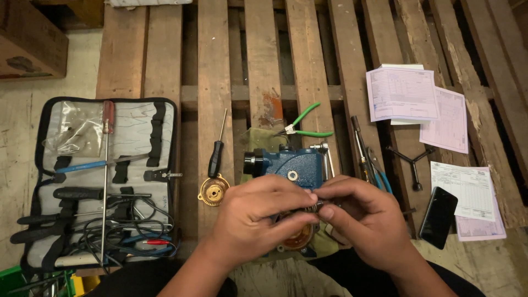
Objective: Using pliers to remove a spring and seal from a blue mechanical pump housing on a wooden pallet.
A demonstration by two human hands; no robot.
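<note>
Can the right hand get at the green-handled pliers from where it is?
Probably yes. The green-handled pliers lie uncovered on the pallet slats behind the blue housing; the right hand would need to reach over it and drop its small part.

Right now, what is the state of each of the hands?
Left hand: closed, pinching a small metal part over the blue gearbox.
Right hand: closed on the same part.

Workshop floor, wooden pallet (264, 60) as bench, open tool roll (104, 181), pliers (305, 126), screwdrivers (216, 154), blue gearbox (289, 162)
</note>
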